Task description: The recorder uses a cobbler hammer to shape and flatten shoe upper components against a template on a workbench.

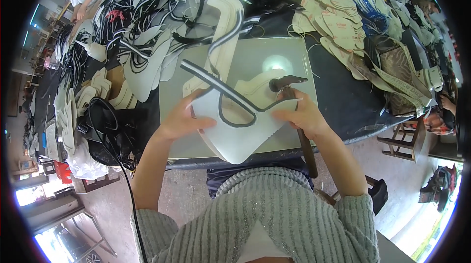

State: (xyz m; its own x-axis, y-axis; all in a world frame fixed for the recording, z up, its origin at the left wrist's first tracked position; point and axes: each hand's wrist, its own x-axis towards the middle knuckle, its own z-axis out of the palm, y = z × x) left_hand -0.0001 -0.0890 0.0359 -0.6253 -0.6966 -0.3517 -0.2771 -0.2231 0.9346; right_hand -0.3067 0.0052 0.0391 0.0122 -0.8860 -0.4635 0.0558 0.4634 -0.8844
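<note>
2 hands (184,120) on white shoe upper (240,135)

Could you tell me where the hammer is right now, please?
In the head view, the hammer is right of centre, gripped by the right hand, its head resting above the white shoe upper on the grey work mat.

Dark worktable (343,101) heaped with pale cut pieces (147,32) toward its far edge; bare concrete floor (186,199) below; wooden stool (402,140) off its right edge; daylight at lower corners.
</note>
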